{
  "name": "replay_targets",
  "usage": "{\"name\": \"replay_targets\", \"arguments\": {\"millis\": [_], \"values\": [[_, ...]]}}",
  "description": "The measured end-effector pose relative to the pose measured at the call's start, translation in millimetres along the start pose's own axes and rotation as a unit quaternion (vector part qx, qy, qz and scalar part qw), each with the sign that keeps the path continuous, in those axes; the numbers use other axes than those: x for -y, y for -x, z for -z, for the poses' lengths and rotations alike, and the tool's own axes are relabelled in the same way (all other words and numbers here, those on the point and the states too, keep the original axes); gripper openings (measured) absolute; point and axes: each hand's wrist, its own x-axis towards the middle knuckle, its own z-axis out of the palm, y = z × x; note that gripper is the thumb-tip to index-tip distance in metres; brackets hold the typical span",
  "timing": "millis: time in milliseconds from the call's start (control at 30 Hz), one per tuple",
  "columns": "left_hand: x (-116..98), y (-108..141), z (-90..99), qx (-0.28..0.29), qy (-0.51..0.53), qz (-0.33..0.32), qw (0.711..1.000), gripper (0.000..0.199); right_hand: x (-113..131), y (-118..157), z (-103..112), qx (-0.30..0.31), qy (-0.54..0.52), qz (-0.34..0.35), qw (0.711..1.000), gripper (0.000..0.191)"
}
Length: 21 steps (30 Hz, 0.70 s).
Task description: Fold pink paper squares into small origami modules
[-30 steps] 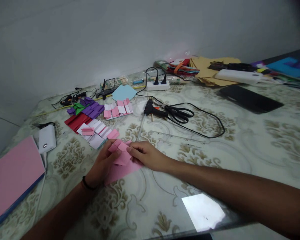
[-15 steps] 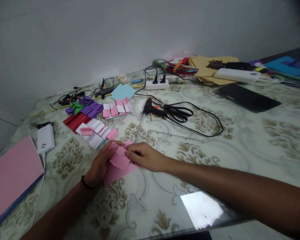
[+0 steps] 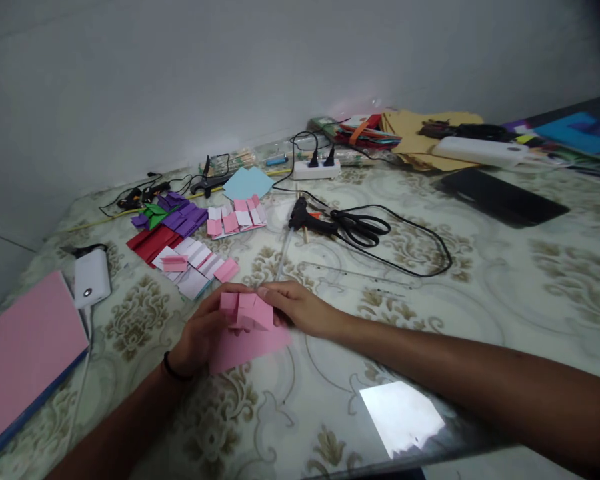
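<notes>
Between both hands is a small folded piece of pink paper (image 3: 255,311) with creased flaps. My left hand (image 3: 200,333), with a dark band at the wrist, grips its left side. The thumb and fingers of my right hand (image 3: 295,305) pinch its right edge. Beneath it a flat pink sheet (image 3: 247,352) lies on the patterned tabletop. Just beyond my left hand are folded white and pink paper pieces (image 3: 195,263), and further back another pink and white group (image 3: 237,217).
A black glue gun (image 3: 307,219) with a looped cord lies beyond my right hand, near black scissors (image 3: 363,227) and a clear ruler (image 3: 355,277). A white power bank (image 3: 91,277) and a stack of pink sheets (image 3: 27,360) are at left. A power strip (image 3: 317,170) stands behind.
The folded pink paper has turned and been lifted more upright, its flaps now facing me. My right hand has shifted from its front to its right edge.
</notes>
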Motion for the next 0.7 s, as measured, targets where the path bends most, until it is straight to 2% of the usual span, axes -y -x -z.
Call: {"name": "replay_targets", "arguments": {"millis": [133, 267, 333, 467, 533, 700], "values": [[3.6, -0.7, 2.2, 0.014, -0.021, -0.016, 1.0, 0.044, -2.0, -1.6, 0.7, 0.004, -0.022, 0.0, 1.0, 0.054], [4.2, -0.1, 2.8, -0.007, -0.071, -0.035, 0.997, 0.048, -2.4, -0.5, 1.2, 0.011, -0.005, 0.011, 1.0, 0.054], [4.2, 0.1, 3.3, -0.002, -0.084, -0.041, 0.996, 0.043, -3.2, 0.0, 0.8, 0.009, 0.008, 0.019, 1.0, 0.055], [7.4, -0.8, 6.2, 0.009, -0.108, -0.057, 0.992, 0.019, -6.4, -0.7, -1.5, -0.015, -0.005, 0.043, 0.999, 0.048], [10.4, -1.5, 7.9, -0.005, -0.111, -0.063, 0.992, 0.015, -6.4, -1.0, -2.9, -0.036, -0.042, 0.05, 0.997, 0.041], [12.6, -1.4, 5.8, -0.077, -0.082, -0.035, 0.993, 0.028, 0.5, 1.6, -4.2, -0.031, -0.09, 0.056, 0.994, 0.038]]}}
